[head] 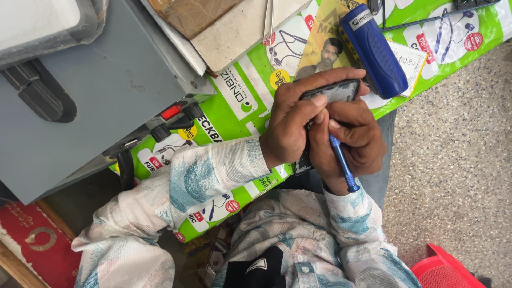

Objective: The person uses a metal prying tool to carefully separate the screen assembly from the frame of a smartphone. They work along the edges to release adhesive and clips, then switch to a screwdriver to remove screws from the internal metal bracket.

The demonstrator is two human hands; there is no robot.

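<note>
Seen from above, a person in a pale patterned shirt works just above the middle of the frame. The left hand (290,125) wraps around a dark smartphone (330,93), fingers closed over its upper edge and side so that only its top part shows. The right hand (354,141) is closed on a slim blue screwdriver (341,160), held like a pen, its tip pressed toward the phone beneath the fingers and its handle end pointing to the lower right.

The phone looks thin, stiff and smooth, probably light and easily cracked or dropped; a grip along its long edges seems safest. The screwdriver appears light and rigid, best pinched near its tip.

Beneath the hands lies a green printed mat (250,106) over the surface. A blue cylindrical tool (376,50) lies just beyond the phone, near the top of the frame. A grey metal box (101,101) with knobs fills the upper left, crowding that side. A speckled floor (453,160) lies at the right, past the edge of the surface, and a red stool corner (442,269) sits at the lower right.
</note>
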